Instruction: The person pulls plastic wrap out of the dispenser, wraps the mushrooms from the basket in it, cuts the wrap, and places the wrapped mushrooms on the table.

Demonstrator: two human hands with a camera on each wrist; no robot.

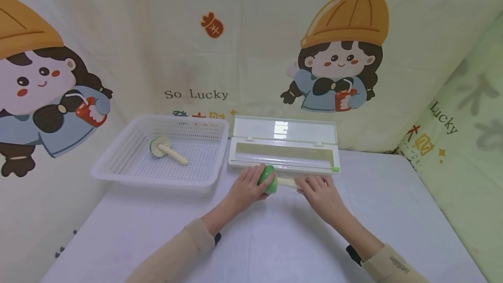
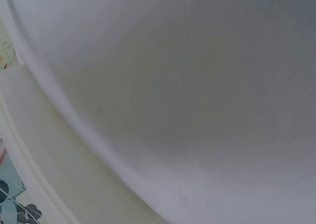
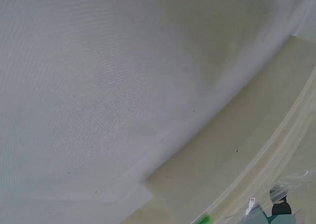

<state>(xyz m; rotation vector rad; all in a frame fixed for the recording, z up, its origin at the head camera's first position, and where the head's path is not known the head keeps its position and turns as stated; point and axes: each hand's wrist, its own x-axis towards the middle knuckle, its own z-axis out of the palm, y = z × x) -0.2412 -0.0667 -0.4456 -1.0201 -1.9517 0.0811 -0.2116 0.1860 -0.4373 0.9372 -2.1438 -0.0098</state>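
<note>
Both hands hold one mushroom-shaped tool (image 1: 268, 180) with a domed green head and a pale wooden-looking handle, lying sideways above the table in front of the white box. My left hand (image 1: 246, 185) grips the green head, its fingers curled over the top. At the other end, my right hand (image 1: 320, 196) pinches the handle tip between thumb and fingers. Behind them is a cling film dispenser (image 1: 284, 170), its lid (image 1: 251, 126) raised, a roll inside and a green slider (image 1: 335, 169) at its right end. Neither hand shows in the wrist views.
A white perforated plastic basket (image 1: 157, 181) stands left of the dispenser. Inside it lies a second mushroom-shaped tool (image 1: 173, 154), handle toward the right. A white cloth covers the table (image 1: 267, 243); a printed curtain (image 1: 259, 56) hangs behind and at the sides.
</note>
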